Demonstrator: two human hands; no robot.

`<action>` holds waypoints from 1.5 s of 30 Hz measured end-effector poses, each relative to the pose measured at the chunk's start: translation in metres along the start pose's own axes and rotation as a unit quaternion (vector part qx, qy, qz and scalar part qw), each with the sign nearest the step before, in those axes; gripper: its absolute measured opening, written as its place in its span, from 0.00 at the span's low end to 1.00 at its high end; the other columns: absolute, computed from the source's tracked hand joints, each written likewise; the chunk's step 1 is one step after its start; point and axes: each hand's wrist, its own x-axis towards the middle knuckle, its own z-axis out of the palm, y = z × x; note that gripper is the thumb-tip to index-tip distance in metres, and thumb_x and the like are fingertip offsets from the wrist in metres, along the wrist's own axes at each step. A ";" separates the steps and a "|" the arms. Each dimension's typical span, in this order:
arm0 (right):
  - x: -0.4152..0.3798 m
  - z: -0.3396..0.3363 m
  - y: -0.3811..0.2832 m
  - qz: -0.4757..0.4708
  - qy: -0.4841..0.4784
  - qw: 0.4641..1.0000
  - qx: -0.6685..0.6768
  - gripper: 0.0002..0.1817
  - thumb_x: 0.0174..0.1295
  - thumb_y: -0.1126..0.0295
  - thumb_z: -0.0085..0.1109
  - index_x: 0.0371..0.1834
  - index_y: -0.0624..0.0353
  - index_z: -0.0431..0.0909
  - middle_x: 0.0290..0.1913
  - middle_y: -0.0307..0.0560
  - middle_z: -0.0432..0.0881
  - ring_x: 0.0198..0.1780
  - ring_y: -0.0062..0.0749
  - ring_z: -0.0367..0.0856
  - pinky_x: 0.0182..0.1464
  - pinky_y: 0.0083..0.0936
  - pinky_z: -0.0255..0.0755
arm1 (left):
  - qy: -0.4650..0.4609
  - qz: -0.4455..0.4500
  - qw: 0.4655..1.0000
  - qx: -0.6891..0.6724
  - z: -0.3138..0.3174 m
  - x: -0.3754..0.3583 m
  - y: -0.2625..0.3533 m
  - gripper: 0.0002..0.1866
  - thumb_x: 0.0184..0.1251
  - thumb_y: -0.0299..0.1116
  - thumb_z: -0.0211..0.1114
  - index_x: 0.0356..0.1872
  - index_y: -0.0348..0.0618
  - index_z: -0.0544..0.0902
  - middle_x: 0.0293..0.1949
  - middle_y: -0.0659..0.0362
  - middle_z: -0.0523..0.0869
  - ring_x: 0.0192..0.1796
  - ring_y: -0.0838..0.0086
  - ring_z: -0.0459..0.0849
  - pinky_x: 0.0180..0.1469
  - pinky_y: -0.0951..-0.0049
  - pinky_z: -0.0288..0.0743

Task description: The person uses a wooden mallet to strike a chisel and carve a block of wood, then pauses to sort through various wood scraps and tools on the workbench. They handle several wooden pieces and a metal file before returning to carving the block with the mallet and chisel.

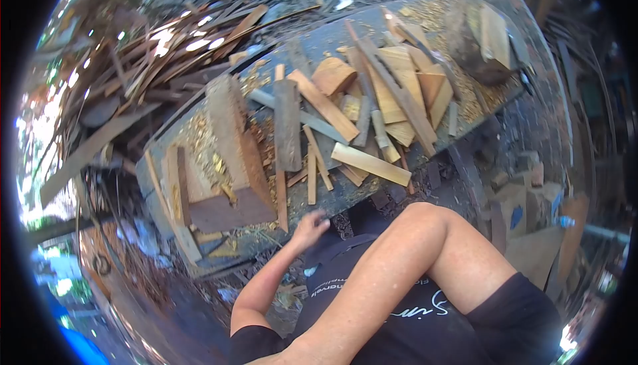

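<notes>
My left hand [310,229] is at the near edge of a long workbench [256,240], low in front of my dark shirt. Its fingers curl loosely with a gap between them, and I see nothing in it. Just beyond lie a thin wood strip [282,202] and a big wooden block [229,213] with shavings on top. Two short sticks [312,176] are close by, along with a grey board [288,126] and a pale flat piece [371,164]. My right arm [399,259] is bent across my body, its elbow towards the bench; the hand is out of frame.
Wedges and offcuts [399,92] are heaped mid-bench among sawdust [425,19]. A second chunky block [478,43] stands at the far right end. Behind the bench on the left is a tangled pile of scrap wood [153,59]. More scraps [525,212] lie at the right.
</notes>
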 end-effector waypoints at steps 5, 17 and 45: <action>-0.002 -0.004 -0.015 0.044 -0.045 0.993 0.104 0.15 0.60 0.54 0.59 0.26 0.53 0.74 0.32 0.46 0.75 0.39 0.46 0.76 0.31 0.44 0.69 | 0.027 -0.127 0.990 -0.049 0.037 -0.090 0.003 0.20 0.69 0.50 0.63 0.46 0.45 0.89 0.46 0.47 0.88 0.51 0.57 0.87 0.54 0.60 0.79; 0.003 0.043 -0.005 0.143 -0.258 0.917 0.269 0.09 0.62 0.57 0.60 0.34 0.49 0.80 0.37 0.42 0.72 0.43 0.40 0.69 0.40 0.39 0.61 | 0.240 -0.228 0.926 -0.181 0.056 -0.108 -0.058 0.19 0.63 0.42 0.71 0.53 0.45 0.86 0.40 0.52 0.89 0.46 0.61 0.88 0.51 0.62 0.80; 0.060 0.205 0.264 0.306 -0.365 0.843 0.249 0.09 0.57 0.60 0.61 0.30 0.53 0.79 0.38 0.44 0.74 0.44 0.43 0.69 0.43 0.40 0.64 | 0.613 -0.357 0.660 -0.246 -0.276 -0.083 -0.266 0.40 0.52 0.40 0.80 0.64 0.44 0.67 0.59 0.38 0.66 0.56 0.43 0.78 0.57 0.50 0.75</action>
